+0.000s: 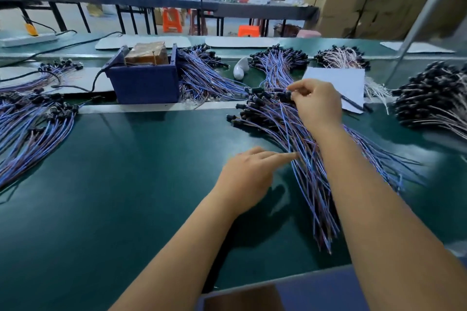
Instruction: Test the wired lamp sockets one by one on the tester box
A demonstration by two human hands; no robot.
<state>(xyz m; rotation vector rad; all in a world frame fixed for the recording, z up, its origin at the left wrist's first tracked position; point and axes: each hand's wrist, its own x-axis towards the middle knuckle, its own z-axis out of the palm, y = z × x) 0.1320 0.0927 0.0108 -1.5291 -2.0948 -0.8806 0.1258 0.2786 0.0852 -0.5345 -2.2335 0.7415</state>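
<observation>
A fanned bundle of wired lamp sockets (300, 149), black heads on blue and brown leads, lies on the green table to the right of centre. My right hand (316, 106) pinches one black socket at the far end of that bundle. Lower down, my left hand (250, 174) reaches across with straight fingers touching the leads at the bundle's left edge. The dark blue tester box (145, 81) with a brown block inside stands at the back left of centre, apart from both hands.
More socket bundles lie at the left (32, 118), behind the box (202, 73), at the back (278, 60) and far right (434, 101). A white sheet (336, 81) with a pen, a white curved object (240, 68) and a slanted metal post (419, 15) are nearby.
</observation>
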